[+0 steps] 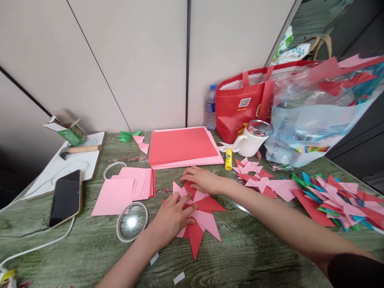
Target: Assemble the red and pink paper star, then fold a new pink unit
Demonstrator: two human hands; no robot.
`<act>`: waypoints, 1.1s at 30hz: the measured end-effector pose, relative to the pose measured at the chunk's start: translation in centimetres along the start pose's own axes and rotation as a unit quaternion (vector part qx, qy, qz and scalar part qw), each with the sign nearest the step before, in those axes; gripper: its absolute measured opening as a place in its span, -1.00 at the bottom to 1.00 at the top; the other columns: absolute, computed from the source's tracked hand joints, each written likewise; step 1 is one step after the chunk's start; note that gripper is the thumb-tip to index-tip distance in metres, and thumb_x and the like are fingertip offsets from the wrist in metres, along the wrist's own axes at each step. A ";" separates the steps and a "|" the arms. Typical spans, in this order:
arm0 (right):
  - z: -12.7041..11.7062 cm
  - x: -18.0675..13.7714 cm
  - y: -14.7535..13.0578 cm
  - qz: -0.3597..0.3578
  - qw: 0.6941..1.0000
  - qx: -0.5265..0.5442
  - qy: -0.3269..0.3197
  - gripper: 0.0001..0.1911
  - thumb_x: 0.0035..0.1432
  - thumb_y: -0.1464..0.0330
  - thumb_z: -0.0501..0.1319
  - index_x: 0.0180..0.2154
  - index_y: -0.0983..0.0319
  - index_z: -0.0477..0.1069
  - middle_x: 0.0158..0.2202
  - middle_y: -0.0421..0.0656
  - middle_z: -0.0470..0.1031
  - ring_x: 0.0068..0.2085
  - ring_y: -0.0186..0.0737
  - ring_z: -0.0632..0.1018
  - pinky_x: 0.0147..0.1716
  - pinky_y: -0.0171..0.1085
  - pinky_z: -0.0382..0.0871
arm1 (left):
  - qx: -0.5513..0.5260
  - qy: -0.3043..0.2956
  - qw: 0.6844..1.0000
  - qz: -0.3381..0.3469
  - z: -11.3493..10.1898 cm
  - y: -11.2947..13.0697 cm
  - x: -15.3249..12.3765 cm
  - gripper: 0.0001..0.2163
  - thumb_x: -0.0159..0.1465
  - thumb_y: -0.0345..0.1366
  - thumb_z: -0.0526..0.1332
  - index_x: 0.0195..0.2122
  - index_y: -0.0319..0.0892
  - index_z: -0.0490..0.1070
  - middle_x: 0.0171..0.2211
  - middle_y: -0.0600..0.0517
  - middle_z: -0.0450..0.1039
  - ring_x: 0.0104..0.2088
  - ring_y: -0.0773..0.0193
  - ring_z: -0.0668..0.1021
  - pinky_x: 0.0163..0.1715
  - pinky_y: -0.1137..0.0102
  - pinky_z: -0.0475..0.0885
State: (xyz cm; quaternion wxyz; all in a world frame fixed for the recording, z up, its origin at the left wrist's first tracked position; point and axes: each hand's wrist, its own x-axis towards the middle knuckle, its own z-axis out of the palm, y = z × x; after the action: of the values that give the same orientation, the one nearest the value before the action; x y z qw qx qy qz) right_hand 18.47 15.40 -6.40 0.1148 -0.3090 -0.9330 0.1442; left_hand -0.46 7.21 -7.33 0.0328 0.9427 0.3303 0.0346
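Note:
A red and pink folded paper star (201,218) lies flat on the green wood-grain table (258,252). My left hand (172,218) rests on the star's left side, fingers stretched toward its middle. My right hand (202,180) lies flat on the star's far edge, fingers extended to the left. Neither hand grips anything. A fanned stack of pink paper squares (126,188) lies just left of the star.
A clear tape roll (132,222) and a second ring (114,168) lie near the squares. A phone (66,198) sits left. Red paper sheets (183,146), glue stick (228,159), white mug (252,138), red bag (240,104), folded pieces (336,200) sit behind and right.

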 end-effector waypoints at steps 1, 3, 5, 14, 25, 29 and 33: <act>0.1 -0.1 0.0 0.000 1.000 -0.011 -0.003 -0.72 0.07 0.57 0.18 -0.14 0.25 0.42 -0.12 -0.05 0.39 -0.10 -0.14 0.40 -0.11 -0.16 0.32 | 0.001 0.000 1.000 0.000 0.0 0.0 0.0 -0.71 0.25 -0.16 0.13 -0.02 -0.10 0.35 0.10 -0.06 0.27 -0.12 0.08 0.33 -0.17 0.17 0.36; 0.1 -0.1 -0.1 -0.001 1.000 -0.022 -0.012 -0.78 0.09 0.55 0.17 -0.19 0.25 0.44 -0.17 -0.06 0.40 -0.15 -0.15 0.41 -0.13 -0.16 0.32 | 0.003 0.002 1.000 0.000 0.1 0.0 0.0 -0.71 0.26 -0.16 0.13 -0.02 -0.10 0.35 0.10 -0.05 0.27 -0.13 0.08 0.33 -0.17 0.17 0.35; 0.0 0.0 0.0 -0.002 1.000 -0.020 -0.011 -0.81 0.09 0.55 0.19 -0.23 0.26 0.44 -0.20 -0.07 0.40 -0.15 -0.16 0.41 -0.14 -0.19 0.32 | 0.005 0.004 1.000 0.000 0.1 0.0 0.0 -0.71 0.26 -0.16 0.12 -0.02 -0.10 0.35 0.11 -0.05 0.26 -0.13 0.08 0.33 -0.16 0.17 0.35; 0.2 0.0 -0.2 0.010 1.000 -0.004 0.007 -0.81 0.06 0.56 0.20 -0.24 0.27 0.44 -0.20 -0.08 0.41 -0.15 -0.17 0.41 -0.18 -0.22 0.35 | -0.003 0.014 1.000 0.001 0.2 -0.1 0.1 -0.71 0.26 -0.16 0.13 -0.02 -0.10 0.35 0.10 -0.06 0.27 -0.13 0.08 0.32 -0.16 0.17 0.34; 3.2 -4.6 -2.2 0.016 0.988 0.096 0.118 -0.70 0.19 0.45 0.11 -0.02 0.26 0.35 0.03 0.02 0.41 0.10 -0.10 0.38 0.07 -0.02 0.28 | -0.033 -0.007 0.999 -0.018 -0.2 0.0 0.2 -0.69 0.22 -0.19 0.18 0.00 -0.07 0.34 0.08 -0.10 0.24 -0.10 0.06 0.32 -0.13 0.11 0.36; 4.5 -5.5 -3.1 0.058 0.982 0.103 0.150 -0.70 0.17 0.48 0.12 -0.04 0.22 0.31 0.09 0.01 0.35 0.17 -0.14 0.31 0.11 0.00 0.25 | -0.122 0.016 0.992 -0.030 -0.9 -0.1 0.0 -0.68 0.21 -0.17 0.19 -0.01 -0.04 0.34 0.05 -0.10 0.26 -0.06 0.06 0.33 -0.08 0.09 0.33; 5.1 -5.4 -3.1 0.028 0.985 0.051 0.162 -0.83 0.18 0.51 0.09 -0.20 0.22 0.37 0.08 0.02 0.35 0.18 -0.12 0.29 0.11 0.03 0.24 | -0.283 0.063 0.952 -0.093 -1.5 -1.1 -0.6 -0.57 0.18 -0.19 0.23 0.06 -0.07 0.19 0.00 -0.08 0.30 -0.04 0.12 0.37 -0.03 0.12 0.33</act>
State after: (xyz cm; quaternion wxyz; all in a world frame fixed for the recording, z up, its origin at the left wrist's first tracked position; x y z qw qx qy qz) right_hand 19.46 8.69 -10.80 0.2760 -0.3482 -0.8844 0.1433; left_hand -1.72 7.75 -5.98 0.2809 0.8557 0.3942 0.1828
